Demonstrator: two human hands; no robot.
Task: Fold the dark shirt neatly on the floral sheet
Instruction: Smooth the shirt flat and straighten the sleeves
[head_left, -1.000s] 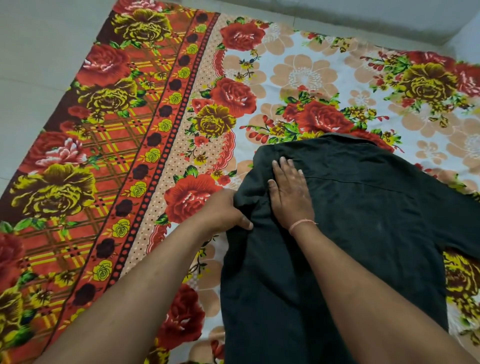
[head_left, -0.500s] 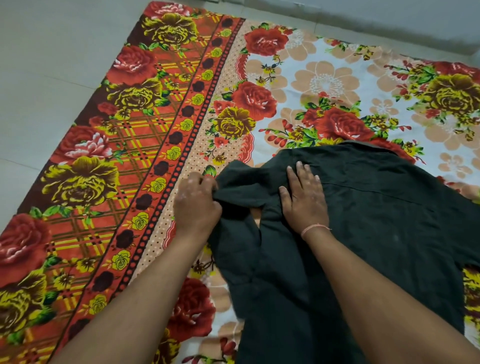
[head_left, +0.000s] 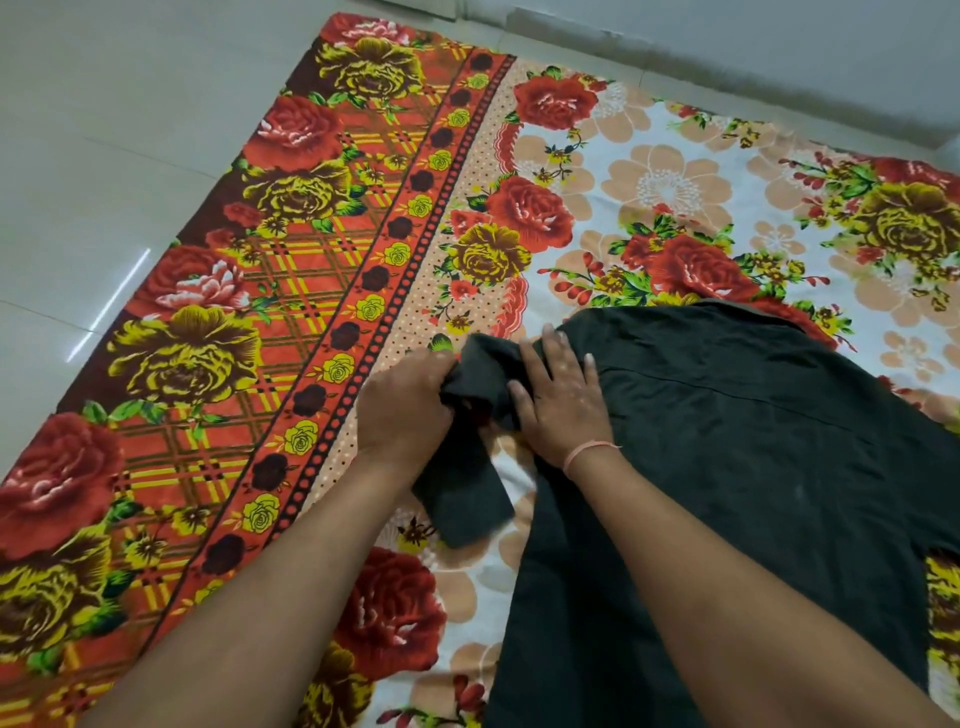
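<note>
The dark shirt (head_left: 743, 452) lies back-up on the floral sheet (head_left: 322, 291), its collar toward the far side. My left hand (head_left: 402, 402) is shut on the shirt's left sleeve (head_left: 467, 483), which is bunched near the shoulder and hangs down toward me. My right hand (head_left: 563, 397), with a pink thread on the wrist, presses flat on the left shoulder of the shirt, fingers spread. The shirt's right sleeve runs out of view at the right edge.
The sheet covers a pale tiled floor (head_left: 104, 156), bare to the left. A pale wall base (head_left: 779, 67) runs along the far side. The sheet's red plaid border (head_left: 218, 415) lies left of my hands.
My left hand has pulled the left sleeve outward, away from the shirt body, so it now lies loose beside it. My right hand has stayed pressed on the shoulder.
</note>
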